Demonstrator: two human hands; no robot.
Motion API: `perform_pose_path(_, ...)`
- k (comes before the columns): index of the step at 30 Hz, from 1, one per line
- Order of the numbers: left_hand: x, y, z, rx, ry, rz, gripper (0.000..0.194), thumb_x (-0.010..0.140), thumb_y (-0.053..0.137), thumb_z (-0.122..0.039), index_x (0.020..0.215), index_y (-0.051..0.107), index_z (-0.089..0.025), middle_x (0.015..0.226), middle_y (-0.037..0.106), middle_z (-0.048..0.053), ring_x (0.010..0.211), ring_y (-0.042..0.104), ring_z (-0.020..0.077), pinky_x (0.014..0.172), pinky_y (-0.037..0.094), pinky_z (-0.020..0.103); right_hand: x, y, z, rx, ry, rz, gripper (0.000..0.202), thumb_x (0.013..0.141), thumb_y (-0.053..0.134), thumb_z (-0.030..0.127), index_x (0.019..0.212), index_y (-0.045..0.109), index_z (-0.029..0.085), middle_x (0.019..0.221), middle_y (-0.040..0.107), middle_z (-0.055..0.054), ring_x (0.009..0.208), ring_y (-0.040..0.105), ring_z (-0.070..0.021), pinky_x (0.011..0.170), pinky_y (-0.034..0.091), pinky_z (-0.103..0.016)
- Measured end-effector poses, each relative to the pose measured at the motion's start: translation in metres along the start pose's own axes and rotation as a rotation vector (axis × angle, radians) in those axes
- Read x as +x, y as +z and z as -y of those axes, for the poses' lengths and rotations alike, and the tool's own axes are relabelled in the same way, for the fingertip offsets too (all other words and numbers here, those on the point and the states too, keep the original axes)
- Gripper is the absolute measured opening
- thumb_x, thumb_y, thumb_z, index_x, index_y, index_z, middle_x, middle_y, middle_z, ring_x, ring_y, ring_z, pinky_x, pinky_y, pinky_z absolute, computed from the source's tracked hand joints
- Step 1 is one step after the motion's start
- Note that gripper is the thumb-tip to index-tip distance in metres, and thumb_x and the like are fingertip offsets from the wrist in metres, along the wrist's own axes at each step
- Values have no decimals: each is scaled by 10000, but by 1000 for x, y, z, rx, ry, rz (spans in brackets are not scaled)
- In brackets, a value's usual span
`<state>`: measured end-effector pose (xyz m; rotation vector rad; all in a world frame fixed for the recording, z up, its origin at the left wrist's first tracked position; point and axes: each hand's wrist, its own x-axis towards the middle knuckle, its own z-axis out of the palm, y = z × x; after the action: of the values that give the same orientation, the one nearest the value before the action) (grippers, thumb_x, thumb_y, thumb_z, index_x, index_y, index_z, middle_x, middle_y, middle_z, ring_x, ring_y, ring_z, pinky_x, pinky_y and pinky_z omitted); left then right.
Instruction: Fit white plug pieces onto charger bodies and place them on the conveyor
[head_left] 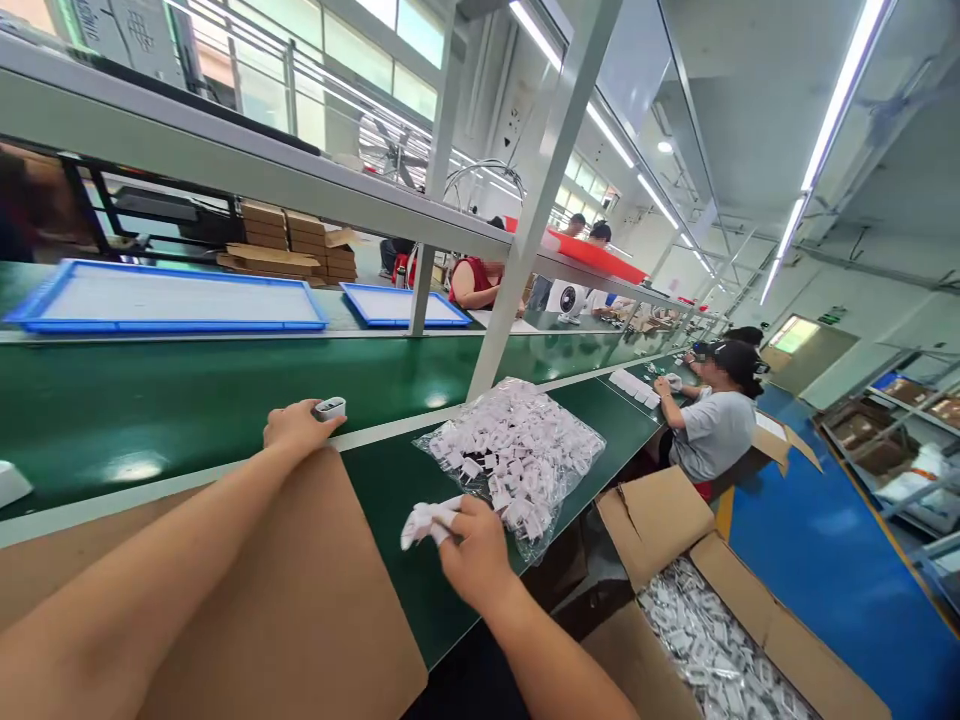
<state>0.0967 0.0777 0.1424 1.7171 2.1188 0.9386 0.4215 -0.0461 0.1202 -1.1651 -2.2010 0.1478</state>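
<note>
Left forearm (142,585): lying nearest the camera, slanting over a cardboard sheet (300,570) toward the left hand (296,428).
Left fingers: pinching a white housing (331,410) at their right tips, its dark-slotted end facing up.
Housing's long axis: running roughly left to right, tilting slightly; whether its base is touching the surface below, I cannot tell.
Right hand (476,550): hovering over the green table (397,590), fingers curling together and pointing left; white material (424,522) is showing at their tips, but whether they are pinching it or wearing it, I cannot tell.
Bag of white parts (517,440): lying open just beyond the right fingers, spreading up and to the right; the right hand is sitting nearer to it than the left.
Between hands: the housing is lying up and to the left of the right fingers, well apart.
Open carton (720,640): standing right of the right forearm, holding more wrapped white pieces.
Co-worker (712,420): sitting farther along the table.
</note>
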Motion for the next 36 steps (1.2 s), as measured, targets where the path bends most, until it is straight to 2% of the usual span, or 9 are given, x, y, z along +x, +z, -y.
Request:
perform_pose_path(4,-13,-2,-5,9,-183,-38,442,840,564,-496,1098,610,-140,907,655,79,940,598,314,759,463,371,-6,12,4,97,20,152,401,779,634,47,1007,820,318,1074,798,2,969,739,-188,860,578,-274)
perform_pose_path(7,-35,-9,-8,-29,-162,-51,446,851,567,-488,1144,636,-159,1102,696,65,1033,614,259,842,462,313,1,11,-3,233,120,110,348,783,649,75,969,831,306,1198,777,-14,1098,726,-217,984,559,-347)
perform_pose_path(9,-55,-16,-9,-84,-107,-46,454,837,569,-491,1142,661,-168,1165,708,77,1056,627,257,870,471,307,9,9,-5,404,196,71,289,810,654,143,970,835,300,1167,786,-16,1084,725,-231,969,566,-374)
perform_pose_path(14,-138,-35,3,-153,37,43,466,796,638,-602,1082,726,-244,1118,740,35,1047,647,274,896,488,314,24,11,10,815,377,181,259,766,739,354,977,848,249,854,806,-21,767,706,-219,687,574,-321)
perform_pose_path(17,-191,-38,17,-138,162,78,461,869,599,-624,1083,722,-234,1099,730,61,1076,630,278,927,478,332,28,17,23,867,419,263,325,734,764,380,1002,844,215,807,791,-36,613,621,-167,551,498,-276)
perform_pose_path(20,-226,-35,28,-146,173,95,438,934,545,-601,1092,711,-228,1058,725,77,1009,638,270,887,488,350,31,23,36,842,398,301,316,775,723,393,1006,832,207,826,783,-45,620,611,-159,542,492,-267)
perform_pose_path(24,-239,-29,39,-240,142,54,455,891,634,-579,1162,678,-216,1139,718,83,1040,638,272,915,491,361,35,26,57,783,293,327,314,818,683,364,1078,800,231,945,783,-50,779,678,-188,657,543,-287)
perform_pose_path(29,-234,-26,46,-304,191,74,400,881,658,-541,1081,692,-197,1078,728,88,999,642,270,896,487,371,42,28,77,634,116,382,332,779,577,218,1015,810,233,799,690,-8,653,572,-137,585,473,-251)
perform_pose_path(36,-235,-26,50,-350,230,62,351,923,620,-509,1058,703,-196,1054,736,95,982,643,262,884,480,381,53,34,92,957,405,489,235,694,644,284,883,764,212,630,630,23,508,513,-111,474,427,-228)
